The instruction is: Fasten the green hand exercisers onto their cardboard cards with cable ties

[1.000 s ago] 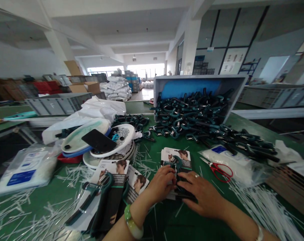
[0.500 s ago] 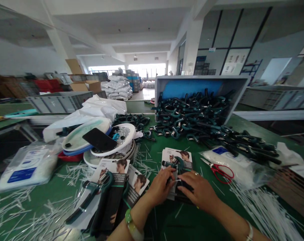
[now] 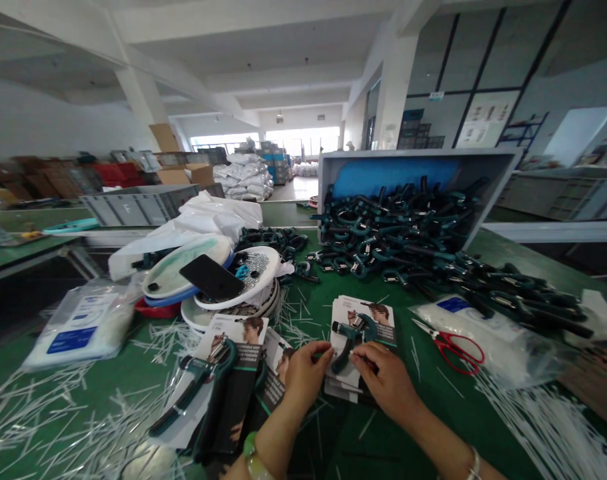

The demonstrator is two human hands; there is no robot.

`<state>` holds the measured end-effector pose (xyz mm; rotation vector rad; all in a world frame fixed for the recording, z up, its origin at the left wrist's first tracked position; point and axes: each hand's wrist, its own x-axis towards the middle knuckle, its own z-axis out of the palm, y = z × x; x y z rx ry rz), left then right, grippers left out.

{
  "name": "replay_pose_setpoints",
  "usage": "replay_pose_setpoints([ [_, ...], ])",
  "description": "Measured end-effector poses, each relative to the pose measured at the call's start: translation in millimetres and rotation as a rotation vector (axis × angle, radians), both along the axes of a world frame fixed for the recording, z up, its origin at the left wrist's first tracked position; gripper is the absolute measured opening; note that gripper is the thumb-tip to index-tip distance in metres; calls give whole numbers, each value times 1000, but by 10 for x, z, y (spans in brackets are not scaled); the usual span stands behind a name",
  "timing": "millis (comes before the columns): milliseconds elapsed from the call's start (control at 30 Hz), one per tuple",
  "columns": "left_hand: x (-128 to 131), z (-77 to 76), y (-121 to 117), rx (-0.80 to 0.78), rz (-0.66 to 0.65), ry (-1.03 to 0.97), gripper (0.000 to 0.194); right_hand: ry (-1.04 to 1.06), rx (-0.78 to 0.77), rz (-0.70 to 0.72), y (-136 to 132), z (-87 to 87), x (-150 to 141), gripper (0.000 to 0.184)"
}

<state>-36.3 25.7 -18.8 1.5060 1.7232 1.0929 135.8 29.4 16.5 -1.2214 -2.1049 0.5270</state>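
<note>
A hand grip strengthener [image 3: 356, 337] with dark green handles lies on a printed backing card [image 3: 346, 310], on top of a small stack of cards. My left hand [image 3: 306, 373] is at the stack's left edge, thumb and forefinger pinched; what is between them, if anything, is too small to make out. My right hand [image 3: 386, 380] is closed at the lower right of the grip, with a small white bit, seemingly a cable tie end, at its fingertips. Left of my left hand, another hand grip strengthener [image 3: 223, 367] lies on its own card [image 3: 203, 333].
A tipped grey crate [image 3: 493, 193] spills many grips across the table's back. Red-handled scissors [image 3: 456, 350] lie beside a plastic bag [image 3: 488, 340] at right. White cable ties [image 3: 538, 427] are strewn on both sides. Plates and a phone [image 3: 212, 277] sit left of centre.
My hands were together over the grip, a white strip between them; now they have drawn apart to either side, uncovering the grip's handles. The view has shifted slightly left.
</note>
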Motion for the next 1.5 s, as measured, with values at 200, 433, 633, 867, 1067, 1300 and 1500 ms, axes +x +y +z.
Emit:
replay_pose_setpoints([
  [200, 83, 82, 49, 104, -82, 246, 14, -179, -52, -74, 50, 52, -47, 27],
  [433, 54, 80, 58, 164, -161, 311, 18, -292, -41, -124, 44, 45, -86, 26],
  [633, 61, 13, 87, 201, -153, 293, 17, -411, -9, -132, 40, 80, -120, 27],
  [867, 87, 8, 92, 220, -156, 277, 16, -441, -2, -113, 58, 119, -154, 25],
  [1067, 130, 44, 78, 248, -156, 264, 16, -390, -15, -68, 91, 143, -103, 24],
  [1300, 151, 29, 22, 229, -195, -75, 11, -120, -105, -28, 158, 77, -12, 20],
  [1500, 161, -51, 20, 192, -181, -238, 22, -106, -113, -34, 143, 106, -31, 19],
])
